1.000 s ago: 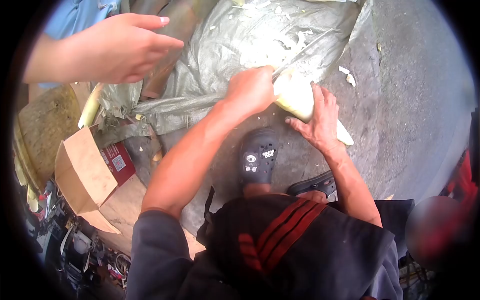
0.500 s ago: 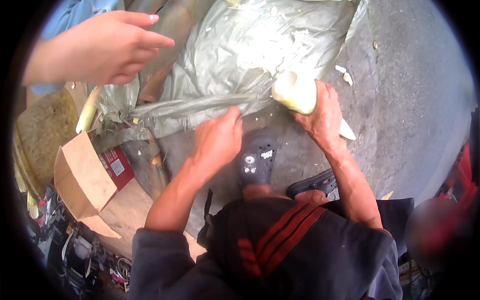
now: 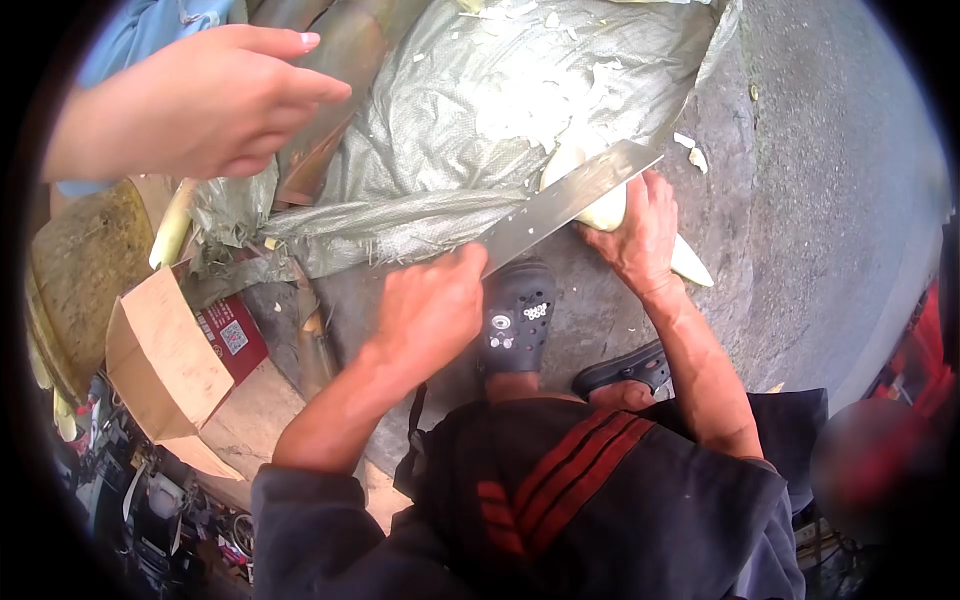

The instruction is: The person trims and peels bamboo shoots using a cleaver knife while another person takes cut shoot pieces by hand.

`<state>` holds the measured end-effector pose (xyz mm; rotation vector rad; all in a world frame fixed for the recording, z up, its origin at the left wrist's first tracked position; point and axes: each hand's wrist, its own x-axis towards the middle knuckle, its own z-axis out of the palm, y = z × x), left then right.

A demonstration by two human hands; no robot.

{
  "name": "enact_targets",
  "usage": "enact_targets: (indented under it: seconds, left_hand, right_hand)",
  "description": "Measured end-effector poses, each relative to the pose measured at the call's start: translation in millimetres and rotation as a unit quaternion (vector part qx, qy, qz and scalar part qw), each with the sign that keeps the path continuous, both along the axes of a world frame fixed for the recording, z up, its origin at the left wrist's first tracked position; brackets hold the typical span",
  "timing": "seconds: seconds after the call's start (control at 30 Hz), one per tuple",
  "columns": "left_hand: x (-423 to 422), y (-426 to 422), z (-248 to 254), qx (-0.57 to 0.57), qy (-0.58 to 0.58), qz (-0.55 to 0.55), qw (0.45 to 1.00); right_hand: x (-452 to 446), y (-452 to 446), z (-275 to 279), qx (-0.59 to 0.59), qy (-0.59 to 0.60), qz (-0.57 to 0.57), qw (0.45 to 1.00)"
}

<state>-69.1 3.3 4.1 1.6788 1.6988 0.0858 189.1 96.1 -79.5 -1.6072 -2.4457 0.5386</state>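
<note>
Peeled bamboo shoot lies slantwise by the near right edge of the grey woven sheet, fingers of the right hand clamped around it, while those of the left hand curl together on the hidden handle of a knife whose blade crosses over the shoot.

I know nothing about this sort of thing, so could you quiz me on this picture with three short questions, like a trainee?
1. Which of the camera wearer's hands holds the knife?
2. True or false: the other person's hand is touching the blade.
3. Fill in: in this view, the blade crosses in front of the pale ____ in the right hand's grip.

Key:
1. The left hand.
2. False; it is apart from it.
3. Vegetable.
</note>
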Motion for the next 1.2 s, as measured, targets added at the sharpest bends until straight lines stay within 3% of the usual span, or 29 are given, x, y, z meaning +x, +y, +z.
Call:
enact_targets:
  seconds: [0.33, 0.73, 0.93, 1.07, 1.17, 1.2]
  left_hand:
    - [41, 59, -18, 0.031, -0.048, 0.042, 0.997]
    - [53, 103, -63, 0.02, -0.023, 0.014, 0.999]
    - [28, 90, -57, 0.023, -0.056, 0.056, 0.997]
    - [13, 48, -22, -0.013, -0.061, 0.052, 0.997]
    - [5, 16, -12, -0.015, -0.055, 0.038, 0.998]
    - [1, 7, -9, -0.009, -0.048, 0.035, 0.998]
  right_hand:
    - [-7, -6, 0, 0.027, 0.009, -0.016, 0.999]
    - [-6, -18, -5, 0.044, -0.009, -0.026, 0.999]
    - [5, -8, 13, -0.022, 0.026, 0.002, 0.999]
    - [3, 16, 40, -0.229, -0.056, 0.012, 0.972]
    - [9, 3, 15, -0.115, 0.064, 0.033, 0.991]
    - [9, 3, 17, -0.163, 0.061, 0.023, 0.984]
